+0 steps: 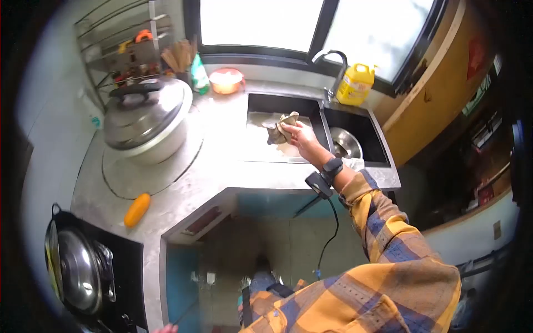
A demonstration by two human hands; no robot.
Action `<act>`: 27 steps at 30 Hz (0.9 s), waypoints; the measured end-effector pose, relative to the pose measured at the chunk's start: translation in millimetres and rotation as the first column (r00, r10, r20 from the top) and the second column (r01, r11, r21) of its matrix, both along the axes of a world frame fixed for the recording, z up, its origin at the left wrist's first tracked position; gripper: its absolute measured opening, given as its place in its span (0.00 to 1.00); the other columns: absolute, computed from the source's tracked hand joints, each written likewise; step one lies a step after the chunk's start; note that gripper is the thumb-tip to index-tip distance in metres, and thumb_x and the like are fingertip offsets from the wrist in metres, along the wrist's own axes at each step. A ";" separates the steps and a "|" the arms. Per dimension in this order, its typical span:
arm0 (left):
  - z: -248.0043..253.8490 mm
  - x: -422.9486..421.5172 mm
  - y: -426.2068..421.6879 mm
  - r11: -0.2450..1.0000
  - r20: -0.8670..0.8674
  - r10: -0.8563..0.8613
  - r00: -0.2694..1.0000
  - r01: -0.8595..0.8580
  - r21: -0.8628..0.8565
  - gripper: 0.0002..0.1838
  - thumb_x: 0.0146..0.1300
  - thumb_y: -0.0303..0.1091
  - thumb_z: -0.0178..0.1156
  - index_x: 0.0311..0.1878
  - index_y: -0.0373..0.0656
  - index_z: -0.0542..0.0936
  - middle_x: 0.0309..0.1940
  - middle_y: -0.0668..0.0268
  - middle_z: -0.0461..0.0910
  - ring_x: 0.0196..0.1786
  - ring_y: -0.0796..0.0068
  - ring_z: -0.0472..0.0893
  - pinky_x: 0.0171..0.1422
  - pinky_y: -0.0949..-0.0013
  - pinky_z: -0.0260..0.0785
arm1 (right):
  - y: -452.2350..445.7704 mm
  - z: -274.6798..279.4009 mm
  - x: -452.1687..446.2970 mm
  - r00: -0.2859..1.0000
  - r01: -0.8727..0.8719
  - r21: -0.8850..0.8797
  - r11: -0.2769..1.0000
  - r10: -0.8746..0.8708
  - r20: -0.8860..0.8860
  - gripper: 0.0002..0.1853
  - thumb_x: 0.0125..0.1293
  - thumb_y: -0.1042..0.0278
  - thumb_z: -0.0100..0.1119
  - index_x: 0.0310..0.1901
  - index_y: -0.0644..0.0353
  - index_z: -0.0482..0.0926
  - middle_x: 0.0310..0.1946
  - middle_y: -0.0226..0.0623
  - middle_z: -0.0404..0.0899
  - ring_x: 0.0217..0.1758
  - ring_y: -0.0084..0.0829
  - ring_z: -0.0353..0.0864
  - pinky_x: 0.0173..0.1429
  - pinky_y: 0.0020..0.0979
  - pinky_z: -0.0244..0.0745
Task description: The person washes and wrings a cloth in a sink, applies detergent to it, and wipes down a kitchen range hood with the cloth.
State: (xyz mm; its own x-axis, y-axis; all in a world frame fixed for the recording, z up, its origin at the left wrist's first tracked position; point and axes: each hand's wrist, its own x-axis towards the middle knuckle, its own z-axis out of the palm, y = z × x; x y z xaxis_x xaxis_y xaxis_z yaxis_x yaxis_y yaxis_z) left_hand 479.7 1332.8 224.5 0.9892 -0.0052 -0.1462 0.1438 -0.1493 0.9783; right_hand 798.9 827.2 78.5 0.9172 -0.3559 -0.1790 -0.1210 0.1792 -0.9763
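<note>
My right hand [301,137] is closed on a crumpled greyish-beige cloth [286,123], held above the left basin of the sink [257,101]. The basin appears to hold pale, cloudy water. Only the tips of my left hand [165,329] show at the bottom edge, near the cooktop; whether they hold anything is hidden. In the right basin sits a round metal bowl [351,140]. A black faucet [339,76] rises behind the divider.
A large lidded pot [152,145] stands on the left counter, with an orange elongated vegetable [137,210] in front of it. Below left, a lidded pan [80,271] rests on the black cooktop [129,266]. A yellow jug [355,86] and a reddish bowl [226,81] are behind the sink.
</note>
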 end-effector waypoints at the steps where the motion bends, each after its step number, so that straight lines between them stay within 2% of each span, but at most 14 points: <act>1: -3.7 37.2 -27.5 0.995 -0.015 -0.098 0.995 0.097 -0.036 0.23 0.66 0.31 0.46 0.61 0.28 0.60 0.56 0.46 0.71 0.57 0.53 0.73 0.64 0.56 0.63 | -18.0 -4.8 3.1 0.996 0.029 0.027 0.999 -0.027 -0.082 0.15 0.59 0.64 0.61 0.47 0.54 0.74 0.41 0.29 0.78 0.41 0.24 0.77 0.45 0.28 0.69; 4: -48.5 141.2 -91.1 0.935 -0.048 -0.336 0.940 0.328 -0.135 0.15 0.64 0.29 0.48 0.53 0.35 0.70 0.46 0.55 0.77 0.51 0.64 0.77 0.55 0.65 0.70 | -54.5 -18.5 6.8 0.982 0.103 0.182 0.978 -0.070 -0.176 0.14 0.64 0.59 0.56 0.47 0.56 0.75 0.43 0.33 0.78 0.44 0.31 0.78 0.47 0.34 0.75; 6: -65.3 211.5 -147.5 0.818 -0.110 -0.568 0.816 0.546 -0.179 0.18 0.64 0.27 0.48 0.58 0.35 0.67 0.51 0.55 0.75 0.52 0.65 0.77 0.56 0.66 0.69 | -79.6 -28.6 21.0 0.972 0.155 0.283 0.947 -0.094 -0.215 0.14 0.63 0.58 0.56 0.45 0.58 0.75 0.40 0.36 0.78 0.42 0.35 0.80 0.46 0.36 0.78; 8: -94.4 272.1 -210.4 0.736 -0.140 -0.677 0.722 0.661 -0.146 0.20 0.62 0.27 0.52 0.58 0.35 0.67 0.50 0.60 0.75 0.51 0.71 0.76 0.57 0.68 0.68 | -103.2 -38.7 37.9 0.967 0.093 0.221 0.971 -0.035 -0.252 0.15 0.65 0.57 0.53 0.45 0.60 0.74 0.41 0.39 0.78 0.42 0.39 0.80 0.45 0.40 0.80; 10: -129.6 323.6 -267.9 0.645 -0.146 -0.763 0.630 0.758 -0.096 0.20 0.65 0.32 0.51 0.59 0.36 0.66 0.53 0.59 0.73 0.51 0.67 0.77 0.53 0.68 0.70 | -120.1 -50.4 51.8 0.950 0.006 0.144 0.990 0.039 -0.310 0.16 0.65 0.56 0.52 0.46 0.61 0.74 0.42 0.40 0.77 0.43 0.39 0.80 0.45 0.40 0.80; 14: -166.3 401.2 -360.6 0.763 -0.278 -0.645 0.711 0.620 -0.183 0.27 0.65 0.39 0.54 0.64 0.40 0.60 0.55 0.60 0.69 0.50 0.68 0.76 0.50 0.67 0.73 | -145.9 -92.9 92.8 0.861 -0.241 0.120 0.963 0.269 -0.431 0.23 0.65 0.55 0.51 0.52 0.66 0.70 0.47 0.46 0.75 0.47 0.45 0.78 0.44 0.43 0.79; 16: -179.9 425.5 -381.8 0.820 -0.346 -0.571 0.744 0.529 -0.216 0.29 0.64 0.41 0.54 0.65 0.42 0.58 0.56 0.59 0.67 0.49 0.67 0.76 0.48 0.64 0.74 | -160.9 -130.7 101.4 0.832 -0.302 -0.237 0.923 0.133 -0.538 0.20 0.62 0.57 0.54 0.49 0.64 0.74 0.43 0.46 0.77 0.42 0.44 0.80 0.40 0.42 0.80; 18: -188.7 443.6 -392.5 0.863 -0.395 -0.505 0.767 0.453 -0.223 0.31 0.64 0.42 0.55 0.66 0.43 0.57 0.57 0.58 0.65 0.49 0.65 0.76 0.47 0.62 0.75 | -174.8 -156.1 113.8 0.821 -0.367 -0.566 0.738 -0.030 -0.571 0.18 0.59 0.59 0.57 0.45 0.63 0.77 0.40 0.45 0.79 0.37 0.43 0.81 0.37 0.41 0.80; 19: -193.4 452.0 -396.5 0.879 -0.420 -0.477 0.772 0.428 -0.212 0.31 0.64 0.42 0.55 0.66 0.43 0.56 0.58 0.57 0.64 0.49 0.64 0.75 0.47 0.61 0.76 | -178.6 -160.3 117.2 0.808 -0.360 -0.615 0.702 -0.094 -0.581 0.13 0.54 0.63 0.57 0.40 0.60 0.81 0.36 0.44 0.81 0.38 0.43 0.82 0.38 0.39 0.79; 22: -215.0 480.3 -408.4 0.884 -0.493 -0.464 0.736 0.422 -0.201 0.33 0.63 0.43 0.55 0.67 0.44 0.54 0.62 0.54 0.58 0.52 0.55 0.72 0.46 0.54 0.75 | -198.7 -177.5 135.0 0.765 -0.644 -0.751 0.146 0.115 -0.634 0.14 0.51 0.65 0.56 0.39 0.57 0.82 0.37 0.45 0.81 0.40 0.43 0.81 0.43 0.38 0.78; 23: -220.4 488.5 -415.5 0.880 -0.517 -0.460 0.722 0.447 -0.160 0.33 0.63 0.43 0.55 0.67 0.45 0.54 0.63 0.54 0.57 0.54 0.54 0.71 0.46 0.53 0.75 | -222.1 -250.8 154.3 0.860 -0.499 -0.798 0.337 0.082 -0.504 0.16 0.47 0.65 0.55 0.40 0.56 0.81 0.37 0.45 0.81 0.42 0.43 0.80 0.47 0.37 0.75; 25: -238.1 508.3 -427.1 0.851 -0.548 -0.486 0.681 0.513 -0.117 0.32 0.63 0.44 0.54 0.67 0.47 0.54 0.65 0.57 0.54 0.56 0.51 0.67 0.46 0.50 0.74 | -217.9 -280.4 163.7 0.909 -0.412 -0.814 0.409 0.117 -0.401 0.18 0.47 0.67 0.55 0.42 0.56 0.81 0.37 0.44 0.81 0.43 0.43 0.80 0.48 0.38 0.74; 26: -247.8 516.2 -431.9 0.822 -0.545 -0.528 0.651 0.553 -0.136 0.32 0.63 0.44 0.54 0.67 0.48 0.55 0.65 0.61 0.54 0.56 0.52 0.67 0.45 0.50 0.74 | -186.2 -230.5 151.7 0.934 -0.305 -0.746 0.591 0.033 -0.355 0.12 0.50 0.66 0.52 0.32 0.57 0.83 0.35 0.47 0.80 0.38 0.48 0.80 0.42 0.42 0.75; 27: -254.8 521.6 -434.8 0.799 -0.555 -0.555 0.620 0.583 -0.146 0.31 0.62 0.46 0.55 0.66 0.48 0.58 0.65 0.62 0.56 0.54 0.53 0.69 0.44 0.53 0.74 | -178.8 -222.3 150.7 0.929 -0.357 -0.659 0.662 0.178 -0.324 0.13 0.49 0.61 0.56 0.32 0.58 0.82 0.33 0.48 0.80 0.35 0.49 0.79 0.42 0.42 0.75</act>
State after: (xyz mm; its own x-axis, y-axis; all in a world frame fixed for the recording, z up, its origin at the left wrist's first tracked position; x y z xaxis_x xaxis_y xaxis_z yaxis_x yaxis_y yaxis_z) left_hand 1001.3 897.9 -30.3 0.5341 -0.5187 -0.6676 0.5148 -0.4269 0.7435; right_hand 949.6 648.4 -143.8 0.9617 -0.2026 -0.1844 -0.2715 -0.6140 -0.7411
